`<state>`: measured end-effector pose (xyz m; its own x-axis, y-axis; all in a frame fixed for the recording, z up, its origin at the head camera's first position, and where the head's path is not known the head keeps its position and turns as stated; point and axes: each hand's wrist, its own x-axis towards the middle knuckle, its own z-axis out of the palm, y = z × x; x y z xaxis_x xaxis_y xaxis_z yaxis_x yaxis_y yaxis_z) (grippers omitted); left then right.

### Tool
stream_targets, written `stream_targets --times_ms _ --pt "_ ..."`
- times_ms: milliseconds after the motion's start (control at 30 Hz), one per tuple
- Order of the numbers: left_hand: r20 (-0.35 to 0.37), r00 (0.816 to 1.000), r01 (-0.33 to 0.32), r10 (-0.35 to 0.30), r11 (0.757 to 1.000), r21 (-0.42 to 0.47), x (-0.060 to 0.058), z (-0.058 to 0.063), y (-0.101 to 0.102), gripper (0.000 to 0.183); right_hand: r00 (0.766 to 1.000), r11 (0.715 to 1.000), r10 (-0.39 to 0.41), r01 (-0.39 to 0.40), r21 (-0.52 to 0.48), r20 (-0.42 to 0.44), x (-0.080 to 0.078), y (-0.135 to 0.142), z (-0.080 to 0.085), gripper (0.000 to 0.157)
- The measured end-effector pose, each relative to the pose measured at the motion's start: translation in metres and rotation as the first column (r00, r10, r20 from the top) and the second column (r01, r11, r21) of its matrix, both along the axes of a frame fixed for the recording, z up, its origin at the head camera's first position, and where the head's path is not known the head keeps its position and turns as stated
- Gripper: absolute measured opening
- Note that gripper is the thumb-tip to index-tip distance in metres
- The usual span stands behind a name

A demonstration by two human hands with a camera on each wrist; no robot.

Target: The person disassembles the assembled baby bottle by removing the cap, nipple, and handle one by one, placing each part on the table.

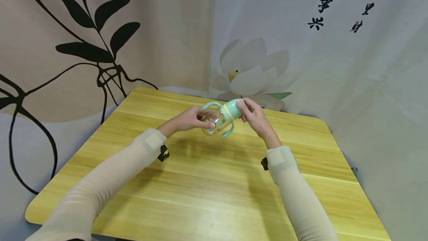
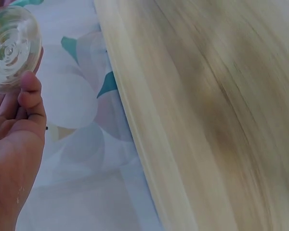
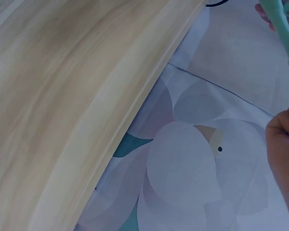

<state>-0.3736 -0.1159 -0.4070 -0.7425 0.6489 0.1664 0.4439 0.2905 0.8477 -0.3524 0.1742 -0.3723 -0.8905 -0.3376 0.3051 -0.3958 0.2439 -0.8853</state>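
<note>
A clear baby bottle [image 1: 219, 122] with a mint-green cap [image 1: 233, 109], a pale yellow ring and two green side handles is held tilted above the table, its cap end up and to the right. My left hand [image 1: 190, 119] grips the clear body, thumb along its near side. On the cap, my right hand [image 1: 255, 116] pinches with thumb and fingers. The left wrist view shows the bottle's round ridged base [image 2: 12, 50] above the left palm. In the right wrist view a green handle [image 3: 282, 29] shows at the upper right edge, and much of the right hand is cut off.
Below the hands lies a wooden table [image 1: 200, 189] with rounded corners. Printed curtains [image 1: 167, 29] with leaves, a lotus flower and written characters hang close behind its far edge. Dark small devices sit at both wrists.
</note>
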Motion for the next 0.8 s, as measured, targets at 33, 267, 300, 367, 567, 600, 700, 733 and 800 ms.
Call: stream_targets --times_ms 33,267,300,367,567,600,700,733,800 --pt "0.004 1.000 -0.001 0.001 1.000 0.003 0.000 -0.001 0.000 0.032 1.000 1.000 0.001 -0.001 -0.007 -0.004 0.000 0.000 -0.001 0.037" --pt "0.064 0.997 0.036 -0.038 0.999 0.039 0.002 -0.006 0.001 0.040 1.000 0.999 0.018 -0.018 -0.039 -0.005 0.000 0.001 -0.007 0.037" --pt "0.075 0.996 0.037 -0.041 0.998 0.042 0.002 -0.006 0.001 0.041 1.000 0.999 0.020 -0.020 -0.044 -0.004 0.000 0.001 -0.007 0.038" --pt "0.093 0.994 0.045 -0.050 0.998 0.050 0.002 -0.004 0.002 0.043 1.000 0.998 0.024 -0.025 -0.060 -0.006 0.000 0.002 -0.006 0.039" --pt "0.113 0.992 0.054 -0.061 0.997 0.059 0.001 -0.002 0.005 0.046 0.999 0.988 0.046 -0.043 -0.150 0.016 0.000 0.004 -0.009 0.037" --pt "0.116 0.991 0.055 -0.062 0.997 0.058 0.001 -0.003 0.005 0.046 0.998 0.983 0.055 -0.049 -0.175 0.029 0.000 0.004 -0.010 0.035" --pt "0.124 0.990 0.054 -0.060 0.997 0.057 0.002 -0.007 0.005 0.049 0.994 0.966 0.085 -0.065 -0.250 0.069 0.000 0.004 -0.014 0.030" --pt "0.131 0.990 0.049 -0.056 0.997 0.061 0.002 -0.008 0.005 0.051 0.992 0.960 0.097 -0.072 -0.272 0.078 -0.001 0.004 -0.015 0.028" --pt "0.163 0.984 0.049 -0.064 0.994 0.094 0.003 -0.011 0.007 0.057 0.987 0.936 0.124 -0.084 -0.341 0.098 -0.001 0.004 -0.017 0.029"
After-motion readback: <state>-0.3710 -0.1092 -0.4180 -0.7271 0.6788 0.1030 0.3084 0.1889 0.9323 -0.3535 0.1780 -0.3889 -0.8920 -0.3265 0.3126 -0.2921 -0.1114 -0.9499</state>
